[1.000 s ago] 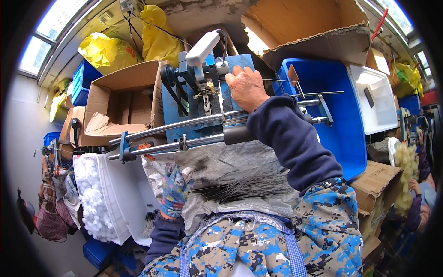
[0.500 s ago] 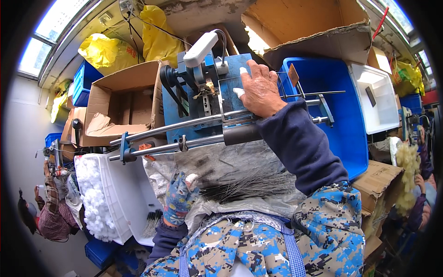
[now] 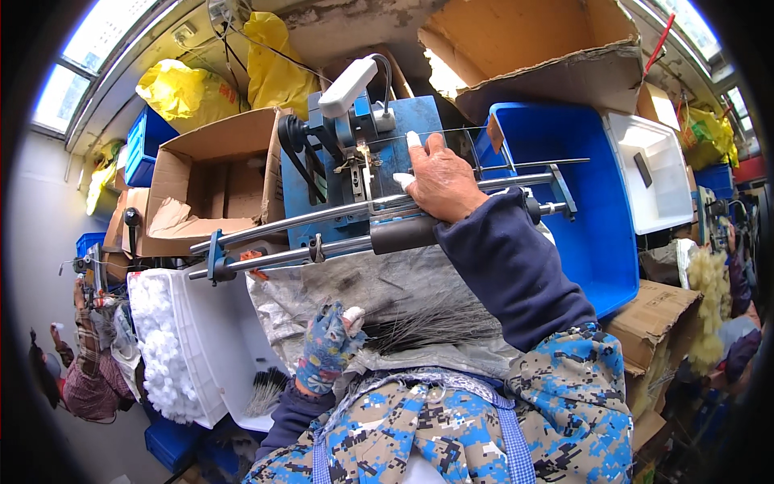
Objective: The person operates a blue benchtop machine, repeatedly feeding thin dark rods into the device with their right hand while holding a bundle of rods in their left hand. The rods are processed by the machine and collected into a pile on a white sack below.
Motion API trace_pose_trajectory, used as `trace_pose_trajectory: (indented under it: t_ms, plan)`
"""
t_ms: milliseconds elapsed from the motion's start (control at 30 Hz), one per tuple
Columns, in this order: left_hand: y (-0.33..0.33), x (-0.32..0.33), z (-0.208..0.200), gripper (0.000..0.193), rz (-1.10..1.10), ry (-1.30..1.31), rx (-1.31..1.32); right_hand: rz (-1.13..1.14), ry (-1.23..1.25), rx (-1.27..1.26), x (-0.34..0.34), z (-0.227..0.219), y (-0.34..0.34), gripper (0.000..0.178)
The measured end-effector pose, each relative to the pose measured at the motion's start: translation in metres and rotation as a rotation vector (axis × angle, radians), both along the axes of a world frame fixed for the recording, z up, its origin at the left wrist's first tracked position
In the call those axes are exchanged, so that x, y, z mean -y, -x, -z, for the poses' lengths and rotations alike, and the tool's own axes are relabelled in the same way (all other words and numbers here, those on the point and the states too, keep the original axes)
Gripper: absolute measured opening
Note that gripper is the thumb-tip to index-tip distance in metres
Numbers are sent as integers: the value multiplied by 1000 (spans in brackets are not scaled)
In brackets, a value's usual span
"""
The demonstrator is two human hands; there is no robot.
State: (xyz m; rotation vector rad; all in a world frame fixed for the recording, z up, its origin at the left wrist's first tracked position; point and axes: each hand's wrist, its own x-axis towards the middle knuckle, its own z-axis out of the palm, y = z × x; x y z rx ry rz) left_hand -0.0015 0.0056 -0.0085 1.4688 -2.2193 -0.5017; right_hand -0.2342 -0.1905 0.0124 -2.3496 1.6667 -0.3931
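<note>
My right hand [image 3: 442, 179], with white tape on its thumb and index finger, lies over the sliding carriage [image 3: 403, 234] on the steel rails of a blue bench machine [image 3: 343, 149]. The thumb rests by the rail, and the index finger reaches forward over a thin wire frame. In a patterned glove, my left hand [image 3: 329, 347] hangs low beside a loose bundle of thin metal wires [image 3: 435, 324] on a grey sheet [image 3: 322, 282]. Its fingers are bent together around a white-wrapped fingertip; whatever they hold is too small to make out.
Left of me stand a white bin of white pieces [image 3: 165, 347], a white tray [image 3: 222, 339] with short wires, and a cardboard box [image 3: 173, 177]. A blue tub [image 3: 605, 234] and a white tray [image 3: 673, 202] stand at right. Other people work at both sides.
My right hand has shifted left and slightly nearer, and the carriage has slid left along the rails. My left hand has moved a little to the right, toward the wires.
</note>
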Motion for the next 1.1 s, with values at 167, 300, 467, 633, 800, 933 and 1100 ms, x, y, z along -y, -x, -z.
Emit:
trace_pose_trajectory:
  t_ms: [167,300,467,633,800,933,1100]
  plan:
    - [-8,-4,3,49,15,7,-2,10,68,-6,-2,6,-32,62]
    - [-9,-6,-2,48,-7,17,-1,-19,149,34,-2,11,-61,54]
    - [-3,0,-21,45,-7,-21,-9,-115,98,88,0,9,-50,61]
    - [-10,-4,-3,44,-39,55,-90,-87,-68,-96,2,-8,-2,56]
    - [4,4,-20,37,-70,4,-202,-62,149,-175,14,-12,30,40]
    - [8,5,-25,40,-59,33,-191,55,251,-315,35,-21,43,25]
    - [9,7,-22,40,-41,104,-249,37,-124,-342,42,-19,47,13]
